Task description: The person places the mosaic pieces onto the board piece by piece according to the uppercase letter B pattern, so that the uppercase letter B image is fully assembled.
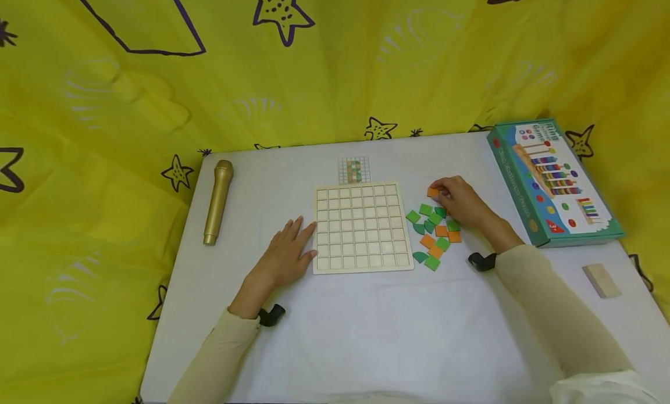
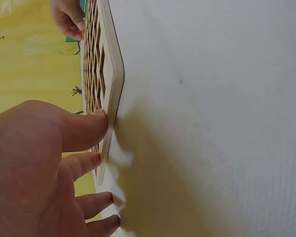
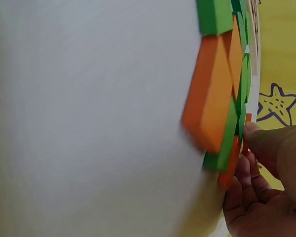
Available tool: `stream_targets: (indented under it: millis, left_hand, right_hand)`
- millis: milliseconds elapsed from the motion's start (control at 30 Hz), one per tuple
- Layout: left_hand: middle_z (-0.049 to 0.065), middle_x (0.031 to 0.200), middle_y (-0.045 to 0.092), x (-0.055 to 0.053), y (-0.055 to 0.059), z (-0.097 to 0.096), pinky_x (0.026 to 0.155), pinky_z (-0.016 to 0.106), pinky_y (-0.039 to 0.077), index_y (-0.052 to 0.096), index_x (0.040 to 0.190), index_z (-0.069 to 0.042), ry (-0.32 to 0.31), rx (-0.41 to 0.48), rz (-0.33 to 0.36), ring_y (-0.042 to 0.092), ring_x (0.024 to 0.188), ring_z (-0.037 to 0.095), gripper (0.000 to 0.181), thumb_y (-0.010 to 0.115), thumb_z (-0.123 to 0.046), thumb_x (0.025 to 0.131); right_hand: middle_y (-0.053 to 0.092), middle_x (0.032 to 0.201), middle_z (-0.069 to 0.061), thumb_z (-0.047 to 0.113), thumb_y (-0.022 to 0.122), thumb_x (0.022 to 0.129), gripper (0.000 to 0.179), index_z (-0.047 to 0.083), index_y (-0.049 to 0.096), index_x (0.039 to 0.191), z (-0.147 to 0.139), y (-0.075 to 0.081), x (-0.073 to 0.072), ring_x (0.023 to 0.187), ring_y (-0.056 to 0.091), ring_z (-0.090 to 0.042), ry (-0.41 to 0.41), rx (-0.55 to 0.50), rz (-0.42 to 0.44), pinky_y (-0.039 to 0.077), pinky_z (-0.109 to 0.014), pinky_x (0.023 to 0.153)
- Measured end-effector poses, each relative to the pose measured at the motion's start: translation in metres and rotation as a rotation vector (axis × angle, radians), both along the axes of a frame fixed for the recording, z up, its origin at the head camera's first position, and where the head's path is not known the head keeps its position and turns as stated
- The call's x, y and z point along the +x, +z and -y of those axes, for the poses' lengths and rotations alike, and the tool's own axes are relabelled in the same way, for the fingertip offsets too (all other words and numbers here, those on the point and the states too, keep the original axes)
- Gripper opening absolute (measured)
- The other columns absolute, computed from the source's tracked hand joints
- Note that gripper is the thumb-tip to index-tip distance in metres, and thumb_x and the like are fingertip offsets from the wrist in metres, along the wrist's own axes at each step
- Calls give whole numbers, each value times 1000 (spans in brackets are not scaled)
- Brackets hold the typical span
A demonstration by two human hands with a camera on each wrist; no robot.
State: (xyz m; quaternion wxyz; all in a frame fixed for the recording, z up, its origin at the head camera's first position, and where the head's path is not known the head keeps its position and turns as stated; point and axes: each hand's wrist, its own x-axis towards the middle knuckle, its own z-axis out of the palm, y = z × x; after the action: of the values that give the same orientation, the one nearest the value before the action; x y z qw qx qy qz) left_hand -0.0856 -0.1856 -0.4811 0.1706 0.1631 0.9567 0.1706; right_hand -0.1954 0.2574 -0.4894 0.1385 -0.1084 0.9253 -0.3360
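A pale wooden grid board (image 1: 363, 228) lies flat in the middle of the table. My left hand (image 1: 285, 254) rests at its left side with fingers spread; in the left wrist view the thumb (image 2: 86, 129) touches the board's edge. Right of the board, my right hand (image 1: 463, 202) pinches an orange square tile (image 1: 432, 192) between thumb and fingers. Below that hand lies a loose group of green square tiles (image 1: 432, 263), orange square tiles (image 1: 427, 241) and dark green quarter-round tiles (image 1: 420, 257). The right wrist view shows the pinched tile edge-on beside the pile.
A small pattern card (image 1: 354, 170) with a coloured grid lies behind the board. At the left stands off a gold microphone (image 1: 218, 203). A green game box (image 1: 555, 183) sits at the back right, and a wooden block (image 1: 601, 281) lies nearer the right edge. Yellow cloth hangs behind.
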Motion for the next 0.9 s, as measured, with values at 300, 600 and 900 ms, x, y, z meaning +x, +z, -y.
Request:
stream_targets:
  millis: [300,600,900]
  left_hand:
    - [21,175,14,0,3,-1,127,66,18,27,169,-18,0,6,-1,12,162,44,68,54,-40,110]
    - [20,176,13,1,2,-2,127,66,17,27,169,-18,11,4,7,10,163,43,68,53,-39,110]
    - [20,176,13,1,3,-2,127,65,16,27,169,-18,18,4,15,9,163,43,68,53,-39,110]
  right_hand:
    - [52,136,-29,15,57,110,38,-7,57,141,39,5,-9,117,52,-40,44,-7,-33,45,-57,108]
    - [51,139,-27,16,54,111,37,-6,57,142,92,12,-15,121,54,-38,133,-37,-12,48,-54,108]
    - [54,131,-20,15,56,111,33,-2,61,138,141,14,-6,114,56,-31,222,-80,0,51,-47,103]
